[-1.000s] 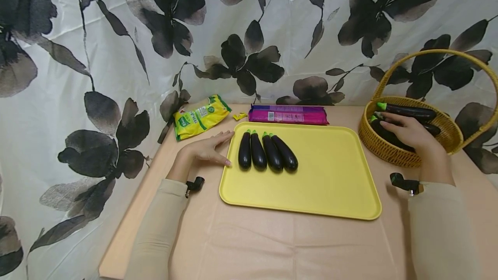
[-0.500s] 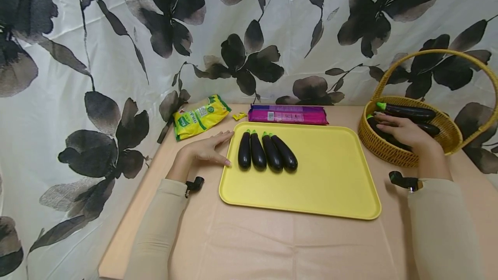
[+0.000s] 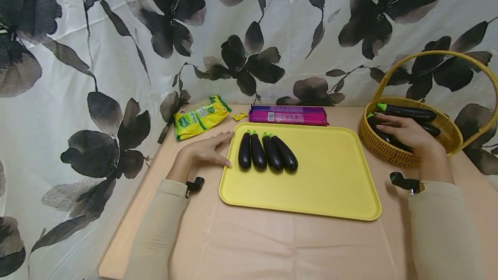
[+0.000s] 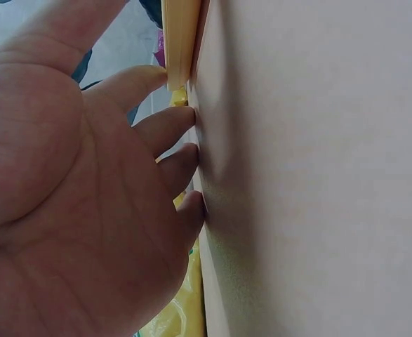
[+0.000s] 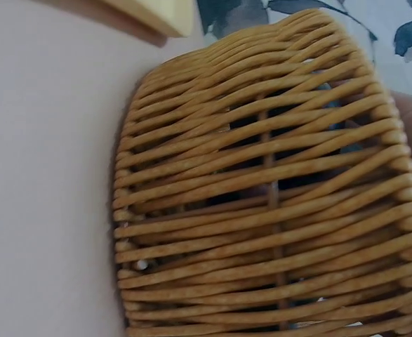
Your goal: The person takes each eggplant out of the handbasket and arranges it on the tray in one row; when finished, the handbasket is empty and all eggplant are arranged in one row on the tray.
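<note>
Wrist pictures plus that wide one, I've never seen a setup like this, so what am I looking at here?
There's no machine, just a person's bare hands: the left grip and the right grip. The wide picture comes from a camera worn on the head; the other two come from small cameras on the wrists.

On the table lies a yellow tray with four eggplants. Beyond it are a yellow packet, a small yellow item and a purple packet.

The left grip touches the tray's edge, fingers spread. The right grip reaches into a wicker basket, fingers bent over another eggplant, seemingly grasping it. The basket's weave hides most of that in the right wrist picture.
</note>
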`<state>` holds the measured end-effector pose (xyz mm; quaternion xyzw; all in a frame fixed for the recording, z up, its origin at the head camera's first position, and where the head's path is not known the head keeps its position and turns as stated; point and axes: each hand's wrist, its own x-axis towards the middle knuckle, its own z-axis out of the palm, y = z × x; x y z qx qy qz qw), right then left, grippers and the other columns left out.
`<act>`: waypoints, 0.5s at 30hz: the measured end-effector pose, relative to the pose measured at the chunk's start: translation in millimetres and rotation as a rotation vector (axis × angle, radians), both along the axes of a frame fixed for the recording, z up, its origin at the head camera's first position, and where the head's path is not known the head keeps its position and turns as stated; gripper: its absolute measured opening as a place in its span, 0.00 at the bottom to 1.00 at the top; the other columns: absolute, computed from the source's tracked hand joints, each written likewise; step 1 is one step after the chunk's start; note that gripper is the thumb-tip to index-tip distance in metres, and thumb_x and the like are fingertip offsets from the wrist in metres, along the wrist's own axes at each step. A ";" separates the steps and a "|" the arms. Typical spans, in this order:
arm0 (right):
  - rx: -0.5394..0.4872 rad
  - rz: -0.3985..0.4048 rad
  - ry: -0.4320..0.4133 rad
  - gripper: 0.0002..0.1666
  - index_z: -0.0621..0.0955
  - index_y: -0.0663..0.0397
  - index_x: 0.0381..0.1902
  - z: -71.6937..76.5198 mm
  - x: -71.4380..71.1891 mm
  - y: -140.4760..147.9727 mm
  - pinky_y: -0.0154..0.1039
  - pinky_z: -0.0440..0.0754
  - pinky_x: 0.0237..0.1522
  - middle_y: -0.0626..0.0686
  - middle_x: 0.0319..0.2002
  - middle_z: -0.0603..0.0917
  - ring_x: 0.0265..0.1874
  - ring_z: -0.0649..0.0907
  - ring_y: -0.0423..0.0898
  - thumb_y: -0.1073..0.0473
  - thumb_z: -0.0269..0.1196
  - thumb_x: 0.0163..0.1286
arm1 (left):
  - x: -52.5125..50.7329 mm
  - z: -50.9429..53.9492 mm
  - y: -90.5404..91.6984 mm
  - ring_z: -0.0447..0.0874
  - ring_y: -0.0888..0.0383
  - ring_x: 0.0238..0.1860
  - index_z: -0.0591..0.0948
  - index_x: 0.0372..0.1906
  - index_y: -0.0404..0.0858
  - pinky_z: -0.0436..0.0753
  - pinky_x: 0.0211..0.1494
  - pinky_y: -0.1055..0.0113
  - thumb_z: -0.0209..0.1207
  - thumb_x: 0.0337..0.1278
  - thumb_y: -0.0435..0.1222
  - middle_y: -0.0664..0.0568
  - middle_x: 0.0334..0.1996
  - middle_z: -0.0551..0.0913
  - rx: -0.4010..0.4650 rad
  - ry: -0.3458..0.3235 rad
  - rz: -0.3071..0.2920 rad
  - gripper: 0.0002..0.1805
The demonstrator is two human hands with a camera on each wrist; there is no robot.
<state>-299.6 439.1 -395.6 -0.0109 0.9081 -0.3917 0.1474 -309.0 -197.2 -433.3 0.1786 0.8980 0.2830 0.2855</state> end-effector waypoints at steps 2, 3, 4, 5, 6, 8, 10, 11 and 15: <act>-0.015 -0.008 0.003 0.45 0.56 0.49 0.84 2.3 1.7 -1.4 0.73 0.45 0.78 0.63 0.84 0.46 0.83 0.44 0.68 0.36 0.55 0.80 | -0.1 0.0 0.1 0.28 0.53 0.86 0.47 0.85 0.63 0.37 0.86 0.42 0.77 0.40 0.65 0.61 0.86 0.40 0.002 -0.001 0.002 0.69; -0.016 -0.011 0.002 0.46 0.55 0.48 0.84 3.6 2.5 -2.1 0.73 0.46 0.78 0.64 0.84 0.46 0.82 0.44 0.68 0.35 0.55 0.79 | -0.1 -0.1 0.2 0.28 0.53 0.86 0.47 0.85 0.63 0.37 0.86 0.42 0.77 0.40 0.65 0.61 0.86 0.40 0.002 -0.002 0.004 0.69; -0.013 -0.011 0.005 0.47 0.55 0.48 0.84 5.1 3.5 -2.9 0.74 0.46 0.78 0.64 0.84 0.46 0.82 0.44 0.69 0.35 0.55 0.79 | -0.1 0.1 0.4 0.28 0.53 0.86 0.47 0.85 0.62 0.37 0.86 0.42 0.77 0.40 0.65 0.61 0.86 0.40 0.003 -0.001 0.003 0.69; -0.011 -0.011 0.008 0.47 0.55 0.48 0.84 6.7 4.7 -3.9 0.74 0.47 0.78 0.65 0.84 0.46 0.82 0.45 0.69 0.34 0.55 0.79 | -0.2 0.1 0.4 0.28 0.53 0.86 0.47 0.85 0.62 0.37 0.86 0.42 0.77 0.40 0.65 0.61 0.86 0.40 0.003 -0.001 0.003 0.69; -0.009 -0.015 0.010 0.48 0.55 0.47 0.84 8.1 5.8 -4.8 0.74 0.48 0.77 0.65 0.84 0.45 0.82 0.45 0.69 0.33 0.54 0.78 | -0.3 0.1 0.3 0.28 0.53 0.86 0.47 0.85 0.62 0.37 0.86 0.42 0.77 0.40 0.65 0.61 0.86 0.40 0.001 0.000 0.002 0.69; -0.007 -0.025 0.016 0.48 0.55 0.46 0.84 9.4 8.2 -6.3 0.74 0.49 0.77 0.65 0.84 0.45 0.82 0.45 0.70 0.32 0.54 0.78 | 0.0 0.6 0.3 0.28 0.53 0.86 0.47 0.85 0.62 0.36 0.86 0.42 0.77 0.40 0.65 0.61 0.86 0.40 0.001 0.001 0.002 0.69; 0.001 -0.038 0.029 0.47 0.56 0.45 0.84 9.4 10.1 -7.9 0.75 0.50 0.76 0.65 0.84 0.45 0.82 0.46 0.70 0.31 0.53 0.78 | 0.4 0.9 0.2 0.28 0.53 0.86 0.47 0.85 0.62 0.36 0.86 0.42 0.77 0.40 0.65 0.61 0.86 0.40 0.003 -0.001 0.000 0.69; -0.001 -0.045 0.037 0.46 0.56 0.44 0.84 8.8 11.0 -8.6 0.75 0.51 0.76 0.65 0.84 0.46 0.81 0.47 0.70 0.31 0.52 0.78 | 0.4 0.8 0.1 0.28 0.53 0.86 0.47 0.85 0.62 0.36 0.86 0.42 0.77 0.41 0.65 0.61 0.86 0.40 0.004 -0.001 0.001 0.69; 0.006 -0.067 0.083 0.43 0.58 0.40 0.84 5.7 13.5 -11.8 0.75 0.54 0.75 0.66 0.84 0.49 0.80 0.52 0.71 0.32 0.52 0.79 | 0.5 0.3 0.2 0.28 0.53 0.86 0.47 0.85 0.62 0.36 0.86 0.41 0.77 0.41 0.64 0.61 0.86 0.40 0.012 -0.003 0.003 0.69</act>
